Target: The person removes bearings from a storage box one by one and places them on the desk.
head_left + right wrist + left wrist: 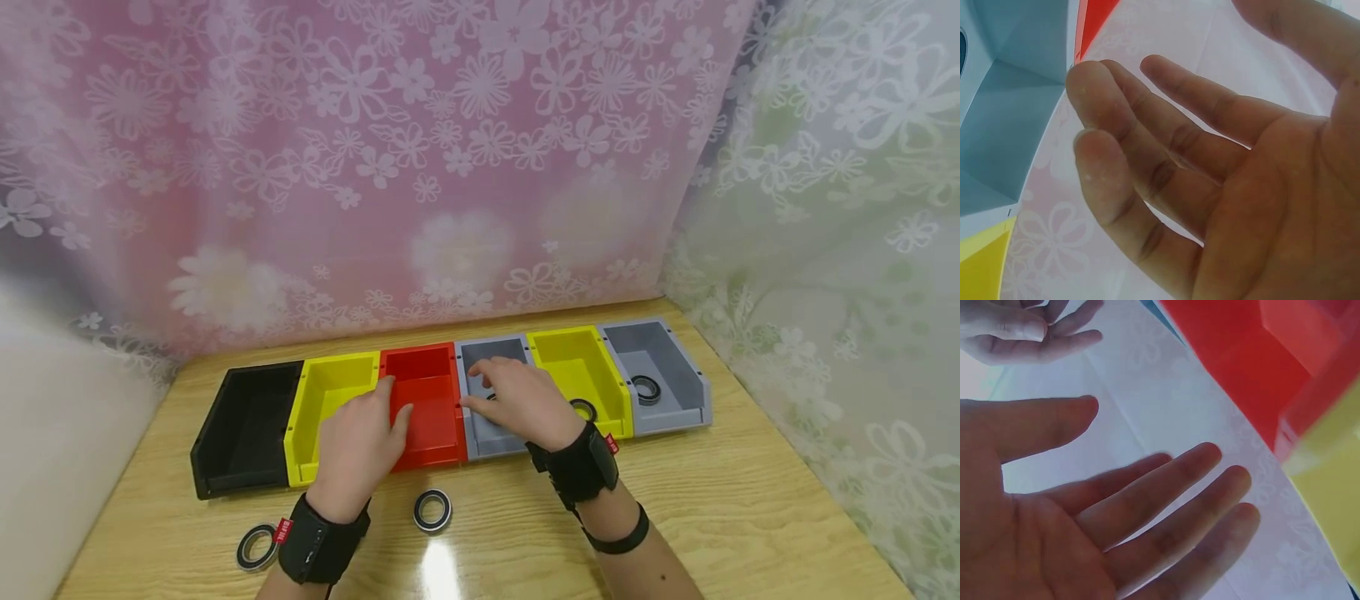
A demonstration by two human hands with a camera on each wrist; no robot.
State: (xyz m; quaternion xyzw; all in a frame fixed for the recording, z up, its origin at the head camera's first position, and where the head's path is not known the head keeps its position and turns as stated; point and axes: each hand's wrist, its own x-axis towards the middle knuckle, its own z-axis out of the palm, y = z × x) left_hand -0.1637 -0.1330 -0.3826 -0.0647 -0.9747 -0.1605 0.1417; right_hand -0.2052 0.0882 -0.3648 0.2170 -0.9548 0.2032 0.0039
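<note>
My left hand (356, 446) hovers over the front of the red bin (431, 417) and the yellow bin (322, 387) beside it. In the left wrist view its fingers (1166, 515) are extended, thumb apart, holding nothing. Above the middle grey bin (487, 437) is my right hand (525, 402), fingers loosely bent; the right wrist view shows nothing in its grasp (1147, 162). A bearing (491, 397) in that grey bin is mostly covered by the right hand. Two ring bearings lie on the table: one bearing (416, 510) before the red bin, another bearing (242, 552) by the left wrist.
A black bin (247, 417) ends the row at left. To the right stand another yellow bin (573, 371) with a bearing (592, 410) near its front, and a grey bin (675, 400) holding a bearing (635, 387). A flowered curtain (450, 167) hangs behind the wooden table (750, 508).
</note>
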